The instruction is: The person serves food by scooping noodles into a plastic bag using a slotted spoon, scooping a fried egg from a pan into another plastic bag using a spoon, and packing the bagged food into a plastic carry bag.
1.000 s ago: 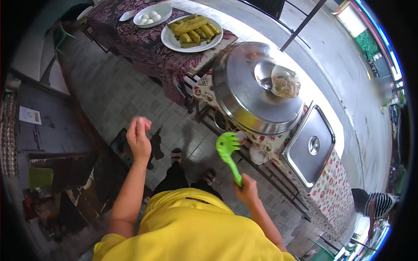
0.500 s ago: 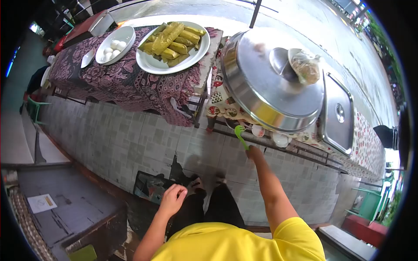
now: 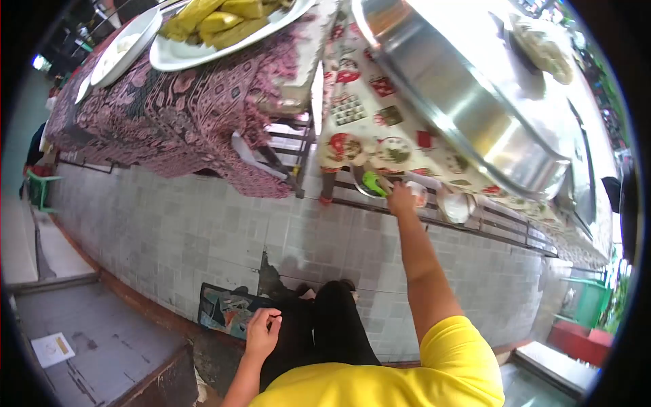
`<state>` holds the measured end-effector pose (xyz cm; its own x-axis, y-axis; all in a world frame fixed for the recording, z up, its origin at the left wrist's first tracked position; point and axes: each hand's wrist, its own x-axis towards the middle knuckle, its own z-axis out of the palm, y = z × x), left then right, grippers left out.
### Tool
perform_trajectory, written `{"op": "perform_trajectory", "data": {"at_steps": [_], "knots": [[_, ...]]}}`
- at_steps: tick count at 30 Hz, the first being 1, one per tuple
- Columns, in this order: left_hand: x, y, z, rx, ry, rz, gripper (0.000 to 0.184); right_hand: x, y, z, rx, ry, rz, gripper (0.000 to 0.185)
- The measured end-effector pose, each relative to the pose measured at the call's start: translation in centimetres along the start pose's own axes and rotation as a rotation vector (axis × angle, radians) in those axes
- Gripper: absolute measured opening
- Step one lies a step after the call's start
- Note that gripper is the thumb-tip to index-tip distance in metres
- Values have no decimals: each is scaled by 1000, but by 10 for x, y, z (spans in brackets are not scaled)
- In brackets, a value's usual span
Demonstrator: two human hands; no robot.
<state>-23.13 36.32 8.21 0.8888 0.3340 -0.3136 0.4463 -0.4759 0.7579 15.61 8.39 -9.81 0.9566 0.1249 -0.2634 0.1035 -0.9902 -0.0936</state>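
My right hand point(image 3: 401, 198) is closed around the handle of a green plastic serving fork point(image 3: 373, 182). The fork's head is at a metal bowl point(image 3: 361, 188) on the slatted lower shelf of the right-hand table; whether it touches the bowl I cannot tell. White bowls point(image 3: 456, 206) sit on the same shelf, right of this hand. My left hand point(image 3: 262, 334) hangs beside my left thigh, fingers loosely bent and a little apart, with nothing visible in it.
Above the shelf stands a large lidded metal pot point(image 3: 468, 102) on a patterned tablecloth point(image 3: 373, 115). On the left table, a white platter point(image 3: 196, 60) bears leaf-wrapped bundles point(image 3: 224, 24), near a white bowl point(image 3: 129, 51). A dark bench point(image 3: 102, 332) is at lower left.
My right hand has brought the green serving fork from in front of the shelf to the metal bowl. The view has moved closer to and lower over the tables. My left hand stays beside my thigh.
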Motion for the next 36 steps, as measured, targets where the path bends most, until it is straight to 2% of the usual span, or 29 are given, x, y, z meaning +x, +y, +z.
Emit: {"op": "perform_trajectory", "data": {"at_steps": [2,4,5,6,7,9,11,13,15,16,17,18,19,21,23,24,25,28,29,32,33,34,36], "knots": [[7,35,-2,-68,17,68,9,-39,-9,-17,58,68,-48,41],[11,75,-14,-119,6,149,6,-75,11,-1,185,-55,-317,36],[13,95,-24,-75,12,243,4,-100,12,-4,290,-299,-153,32],[14,116,-34,-31,20,338,4,-137,15,-26,274,-352,-160,32],[14,138,-45,14,29,434,6,-161,18,-58,215,-613,-176,29],[14,186,-65,-49,31,481,9,-213,41,-97,195,-587,-261,28],[16,229,-81,-91,23,540,12,-244,36,-219,442,-792,-78,21],[20,271,-88,-143,30,605,11,-252,52,-303,892,-852,10,16],[33,307,-86,-165,29,715,8,-255,32,-430,862,-506,-139,13],[41,326,-80,-191,18,730,7,-246,38,-453,1082,-323,-181,15],[47,346,-73,-215,2,737,6,-237,33,-492,988,-60,-266,12],[51,365,-66,-240,-13,742,5,-217,35,-506,1015,191,-253,14],[54,384,-58,-263,-18,757,5,-199,31,-536,665,382,-166,19],[58,423,-43,-315,-24,793,6,-145,24,-543,530,884,-243,40],[63,455,-26,-320,40,838,6,-100,13,-544,286,717,-51,59],[68,468,-18,-315,69,857,6,-72,12,-532,220,638,3,60],[74,480,-10,-300,111,845,9,-72,5,-536,318,590,-49,48],[107,518,3,-288,256,857,14,-46,22,-526,545,632,-291,37],[121,531,6,-301,296,828,15,-41,23,-528,601,832,-351,24],[167,553,11,-178,476,804,22,-52,55,-550,1359,528,-413,23],[180,556,15,-116,540,805,24,-38,76,-538,1378,747,-458,25],[192,560,19,-54,608,805,27,-46,104,-549,1009,797,-407,33],[214,564,25,48,722,751,32,-70,151,-582,760,794,-273,47]]}}
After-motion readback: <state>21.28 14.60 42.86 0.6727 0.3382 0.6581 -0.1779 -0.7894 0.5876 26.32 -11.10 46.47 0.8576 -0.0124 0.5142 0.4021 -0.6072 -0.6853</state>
